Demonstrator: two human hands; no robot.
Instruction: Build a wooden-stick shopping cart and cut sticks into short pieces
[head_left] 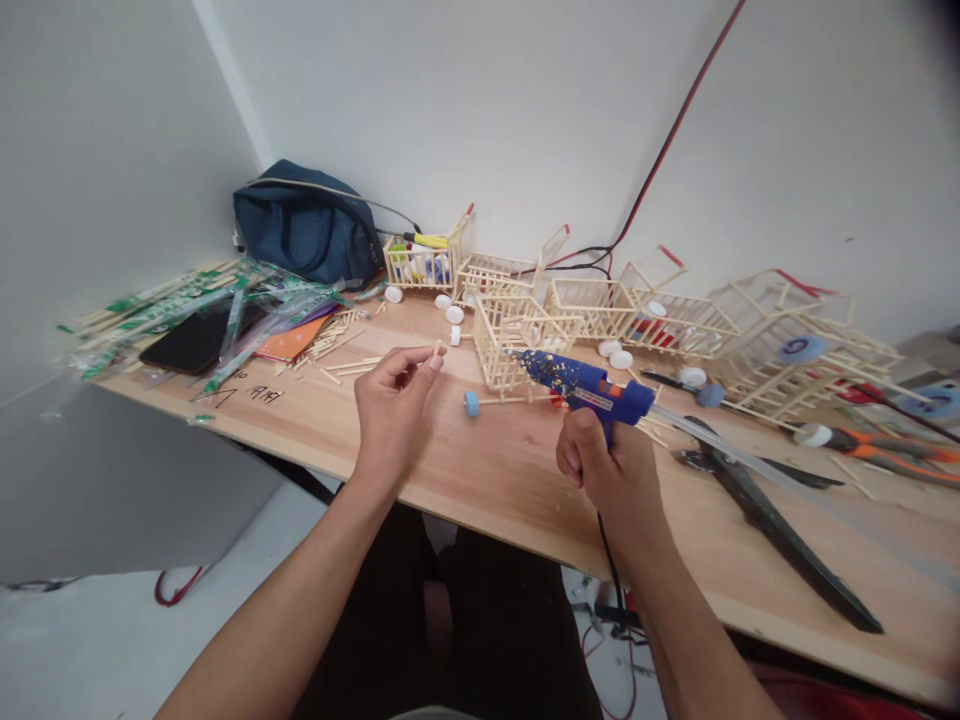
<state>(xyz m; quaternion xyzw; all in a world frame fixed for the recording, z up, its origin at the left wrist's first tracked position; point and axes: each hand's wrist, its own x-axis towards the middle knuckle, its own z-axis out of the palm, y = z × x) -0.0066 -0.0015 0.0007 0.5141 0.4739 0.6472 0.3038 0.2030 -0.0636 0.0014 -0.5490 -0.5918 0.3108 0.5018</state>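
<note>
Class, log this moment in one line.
left hand: pinching thin stick; right hand: gripping blue glue gun; on table: stick-built carts

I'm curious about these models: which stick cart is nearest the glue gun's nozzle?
The stick cart whose blue wheel sits nearest the left hand; the others stand farther from the nozzle.

I look through a single camera worn on my head, facing forward and steeply down across the pale wooden desk point(480, 475). It sits close above my work: my bare left hand point(391, 400) and bare right hand point(616, 475) fall mid-view, my dark-trousered legs point(502, 615) below. The wide span runs from the flat grey panel point(97, 200) leftward to orange-and-black pliers point(900, 447) at right, smooth white wall point(450, 100) above.
</note>
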